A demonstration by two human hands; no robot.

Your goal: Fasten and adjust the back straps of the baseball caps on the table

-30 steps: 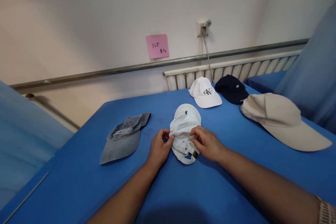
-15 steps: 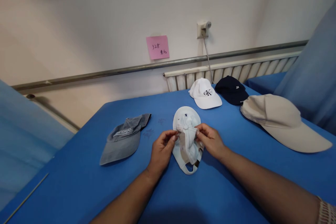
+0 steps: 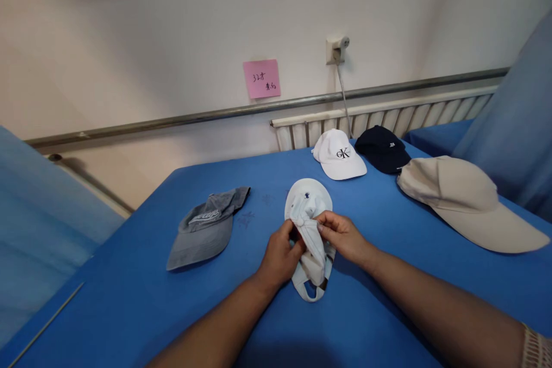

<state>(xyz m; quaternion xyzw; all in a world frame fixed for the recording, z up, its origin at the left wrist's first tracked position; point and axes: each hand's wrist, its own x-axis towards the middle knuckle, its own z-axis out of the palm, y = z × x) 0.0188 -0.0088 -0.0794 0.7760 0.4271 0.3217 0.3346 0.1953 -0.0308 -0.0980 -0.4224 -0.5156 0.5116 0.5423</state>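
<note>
In the middle of the blue-covered table [image 3: 207, 310] lies a pale mint baseball cap [image 3: 311, 241], its brim pointing away from me and its strap opening toward me. The crown is crumpled inward, with a raised fold between my hands. My left hand [image 3: 282, 256] pinches the left side of that fold, its fingertips partly hidden in the cloth. My right hand [image 3: 342, 236] grips the right side of the fold between thumb and fingers. To the left sits a faded grey-blue cap [image 3: 209, 227] with white lettering.
Behind stand a white cap [image 3: 338, 155] with black letters and a navy cap [image 3: 382, 149]. A large beige cap [image 3: 461, 195] lies at right. A metal rail [image 3: 194, 118], a radiator [image 3: 388, 122], a plugged socket [image 3: 335, 52] and a pink note [image 3: 261, 79] line the wall.
My left hand has shifted right and slightly down, deeper under the fold. The crown's cloth is bunched narrower, and the mint cap sits slightly nearer to me.
</note>
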